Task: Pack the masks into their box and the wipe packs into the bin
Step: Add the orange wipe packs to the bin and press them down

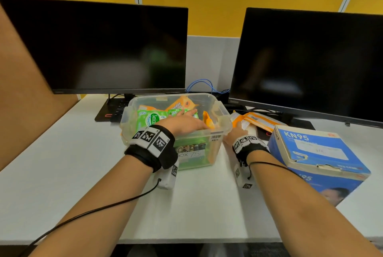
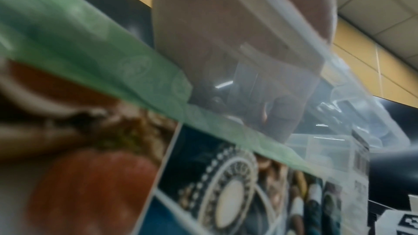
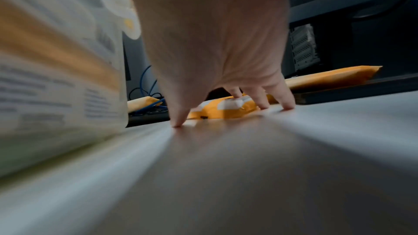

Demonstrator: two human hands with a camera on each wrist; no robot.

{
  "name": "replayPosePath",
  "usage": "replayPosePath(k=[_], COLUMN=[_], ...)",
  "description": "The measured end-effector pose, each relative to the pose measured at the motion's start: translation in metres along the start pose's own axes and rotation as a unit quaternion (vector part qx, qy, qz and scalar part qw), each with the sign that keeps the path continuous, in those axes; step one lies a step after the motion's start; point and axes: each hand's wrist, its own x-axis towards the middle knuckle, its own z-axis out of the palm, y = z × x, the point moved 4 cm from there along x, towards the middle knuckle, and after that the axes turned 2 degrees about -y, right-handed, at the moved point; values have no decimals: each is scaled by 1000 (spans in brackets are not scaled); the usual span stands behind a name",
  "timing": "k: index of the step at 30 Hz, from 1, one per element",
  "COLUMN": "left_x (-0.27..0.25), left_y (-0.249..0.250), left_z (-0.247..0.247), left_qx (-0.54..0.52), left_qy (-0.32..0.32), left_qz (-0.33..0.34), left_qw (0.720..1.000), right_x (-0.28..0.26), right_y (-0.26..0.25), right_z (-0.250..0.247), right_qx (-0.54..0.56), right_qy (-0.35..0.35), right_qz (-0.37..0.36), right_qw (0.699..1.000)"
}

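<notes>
Head view shows the left hand [image 1: 186, 121] resting flat, fingers straight, on wipe packs in the bin [image 1: 224, 126], while the right hand [image 1: 238, 130] reaches spread-fingered for an orange wipe pack [image 3: 222, 108] on the desk [image 1: 83, 153]; recommended: pinch its edge firmly before lifting.

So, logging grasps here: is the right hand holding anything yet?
Not yet. The right hand has its fingertips on the desk around an orange wipe pack, not lifted.

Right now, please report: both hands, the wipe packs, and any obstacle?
Left hand flat inside the clear bin, on the packs. Right hand open, fingers reaching an orange wipe pack on the desk. Nothing blocking.
</notes>
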Motion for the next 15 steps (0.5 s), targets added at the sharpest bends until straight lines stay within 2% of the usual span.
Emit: replayPosePath(k=[3,6,7,10,13,15], left_x=[-1,-3,-2,1,4,3], left_y=[1,3,3,1,1,1], left_z=[-1,-1,-2,-1,-1,-1], left_qx=[-19,27,40,71,91,87], left_qy=[-1,-4,-6,-8,-3,0], left_qz=[-9,4,11,27,37,36], left_qw=[1000,1000,999,997,995,996], right_x=[-12,-20,-21,-13,-9,17], right_y=[-2,3,5,12,11,12], right_z=[-6,-21,-25,-24,-32,-25], right_qx=[-22,-26,-26,-20,17,21], right_qy=[-7,79,86,59,71,64], right_qz=[-18,-23,-17,20,84,47], right_qw=[1000,996,996,998,994,997])
